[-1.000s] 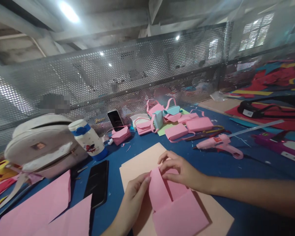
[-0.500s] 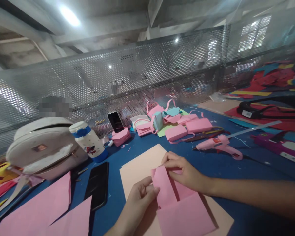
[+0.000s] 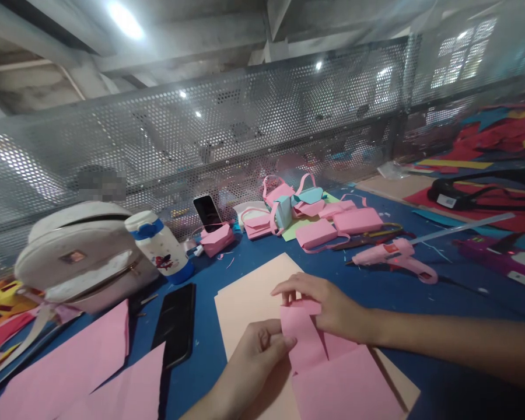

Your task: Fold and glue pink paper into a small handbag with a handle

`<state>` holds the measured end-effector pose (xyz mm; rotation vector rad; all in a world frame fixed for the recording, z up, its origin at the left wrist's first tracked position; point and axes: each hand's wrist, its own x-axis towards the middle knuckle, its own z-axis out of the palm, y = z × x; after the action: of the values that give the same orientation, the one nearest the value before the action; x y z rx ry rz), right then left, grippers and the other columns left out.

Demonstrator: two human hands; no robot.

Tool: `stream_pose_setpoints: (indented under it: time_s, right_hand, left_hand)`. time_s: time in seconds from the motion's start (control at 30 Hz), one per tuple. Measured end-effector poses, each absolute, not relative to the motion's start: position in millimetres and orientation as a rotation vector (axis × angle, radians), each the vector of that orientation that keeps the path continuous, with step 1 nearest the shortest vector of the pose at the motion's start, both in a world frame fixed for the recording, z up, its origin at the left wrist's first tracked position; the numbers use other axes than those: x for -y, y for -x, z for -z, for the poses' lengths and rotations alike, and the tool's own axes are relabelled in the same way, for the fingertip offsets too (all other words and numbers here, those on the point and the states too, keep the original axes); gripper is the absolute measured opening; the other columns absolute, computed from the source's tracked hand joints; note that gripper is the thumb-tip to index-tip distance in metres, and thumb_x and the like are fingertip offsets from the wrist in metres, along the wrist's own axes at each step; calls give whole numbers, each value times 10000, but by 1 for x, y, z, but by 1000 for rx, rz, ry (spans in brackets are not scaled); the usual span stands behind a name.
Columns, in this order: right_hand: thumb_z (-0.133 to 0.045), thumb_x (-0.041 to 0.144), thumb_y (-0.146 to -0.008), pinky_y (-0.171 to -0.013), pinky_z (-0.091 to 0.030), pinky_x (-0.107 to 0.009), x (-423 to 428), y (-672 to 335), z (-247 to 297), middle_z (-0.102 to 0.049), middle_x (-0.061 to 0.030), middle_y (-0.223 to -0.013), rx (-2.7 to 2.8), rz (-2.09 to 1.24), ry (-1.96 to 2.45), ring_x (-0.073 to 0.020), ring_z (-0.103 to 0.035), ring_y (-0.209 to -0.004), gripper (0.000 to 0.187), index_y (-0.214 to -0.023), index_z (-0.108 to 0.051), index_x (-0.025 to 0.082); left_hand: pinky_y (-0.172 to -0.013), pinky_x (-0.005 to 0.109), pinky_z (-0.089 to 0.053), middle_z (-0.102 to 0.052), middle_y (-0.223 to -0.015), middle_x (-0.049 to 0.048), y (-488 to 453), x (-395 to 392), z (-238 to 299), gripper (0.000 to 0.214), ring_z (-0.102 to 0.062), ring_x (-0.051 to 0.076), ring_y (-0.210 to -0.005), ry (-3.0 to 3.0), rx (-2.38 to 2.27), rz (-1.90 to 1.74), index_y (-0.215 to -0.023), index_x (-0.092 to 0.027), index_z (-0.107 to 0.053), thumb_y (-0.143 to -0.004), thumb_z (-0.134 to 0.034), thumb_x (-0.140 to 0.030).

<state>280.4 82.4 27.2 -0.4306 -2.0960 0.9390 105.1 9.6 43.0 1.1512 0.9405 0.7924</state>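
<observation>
A folded piece of pink paper (image 3: pixel 341 382) lies over peach-coloured sheets (image 3: pixel 256 297) on the blue table. My left hand (image 3: pixel 262 356) pinches the left edge of its upper flap, thumb on top and fingers partly behind. At the flap's upper end is my right hand (image 3: pixel 319 300), with its fingers curled over the top edge and a narrow pink strip of the paper folded beside them. The right thumb is mostly hidden. The lower part of the folded paper runs out of the frame.
Small pink paper bags (image 3: pixel 317 234) stand at the back, by a perforated metal screen (image 3: pixel 245 134). A pink glue gun (image 3: pixel 396 256) with a clear stick lies right. To the left are a black phone (image 3: pixel 174 324), a bottle (image 3: pixel 160 248), a backpack (image 3: pixel 83 256) and pink sheets (image 3: pixel 83 361).
The flap's top edge has been bent over by my right hand, whose fingers have shifted onto it. My left hand keeps its pinch; the paper sits slightly further right.
</observation>
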Motion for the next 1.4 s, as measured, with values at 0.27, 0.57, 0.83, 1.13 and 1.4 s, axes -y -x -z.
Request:
stream_pose_setpoints:
  time_s: [0.27, 0.57, 0.83, 1.13, 1.4]
  right_hand:
    - [-573, 8, -812, -793, -448, -308, -80, -282, -30, -646, -43, -899, 2064, -823, 401, -183, -577, -898, 237, -896, -691, 196]
    - [-612, -19, -767, -810, -445, -313, -83, -282, -28, -642, -39, -899, 2074, -835, 404, -177, -583, -886, 211, -744, -659, 187]
    - [-629, -46, -715, -814, -442, -314, -83, -284, -30, -625, -37, -921, 2182, -805, 396, -184, -550, -910, 271, -843, -685, 186]
    - [-576, -102, -721, -780, -433, -288, -80, -281, -30, -604, -22, -876, 2162, -861, 401, -168, -541, -894, 374, -837, -739, 214]
    - [-495, -143, -603, -788, -412, -298, -82, -282, -28, -594, -12, -861, 2146, -845, 411, -163, -536, -877, 448, -796, -722, 191]
  left_hand:
    - [-712, 279, -484, -621, -680, 49, -103, -8, -41, 450, -594, 171, -680, -1149, -956, -797, -759, -131, -706, -766, -697, -581]
    - [-600, 216, -423, -575, -676, 27, -101, -7, -32, 410, -502, 123, -614, -1094, -959, -839, -734, -124, -687, -762, -724, -532]
    - [-608, 226, -432, -590, -670, 33, -102, -6, -37, 446, -538, 139, -633, -1117, -981, -832, -731, -122, -690, -749, -716, -566]
    - [-534, 225, -418, -509, -526, -12, -100, -6, -31, 451, -509, 121, -513, -1171, -1102, -823, -624, -144, -630, -727, -724, -572]
    - [-617, 222, -434, -577, -622, 18, -102, -5, -36, 451, -547, 128, -599, -1111, -971, -840, -694, -117, -678, -732, -736, -563]
